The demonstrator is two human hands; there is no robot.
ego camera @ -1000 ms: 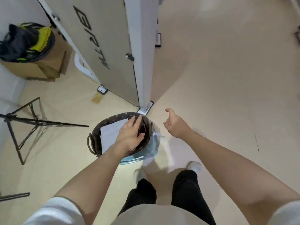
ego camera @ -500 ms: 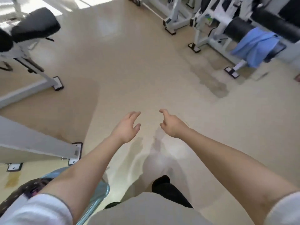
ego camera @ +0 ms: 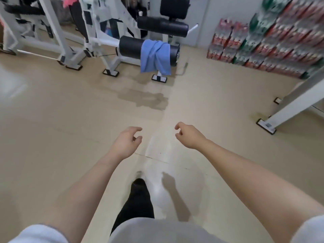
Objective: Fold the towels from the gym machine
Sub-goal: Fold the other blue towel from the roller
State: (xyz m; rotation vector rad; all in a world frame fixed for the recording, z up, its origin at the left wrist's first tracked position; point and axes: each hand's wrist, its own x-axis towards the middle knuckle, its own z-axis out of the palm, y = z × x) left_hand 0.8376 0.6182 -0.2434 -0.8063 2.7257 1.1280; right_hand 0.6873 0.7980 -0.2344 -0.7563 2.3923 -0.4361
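towel (ego camera: pixel 155 56) draped over machine roller (ego camera: pixel 131 46); stacked bottle packs (ego camera: pixel 266 39) right

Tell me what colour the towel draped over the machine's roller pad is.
Light blue, plain with no visible pattern. The towel shows in the head view, hanging over the black roller pad.

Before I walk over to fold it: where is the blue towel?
In the head view, upper centre: the blue towel hangs over the gym machine's lower black roller pad, left of the stacked drink packs.

just the one head cam, wide-angle, looking forward and down from head height, own forearms and left hand (ego camera: pixel 125 143) and right hand (ego camera: pixel 188 135) up close, gym machine (ego camera: pixel 108 41) well ahead near the top edge
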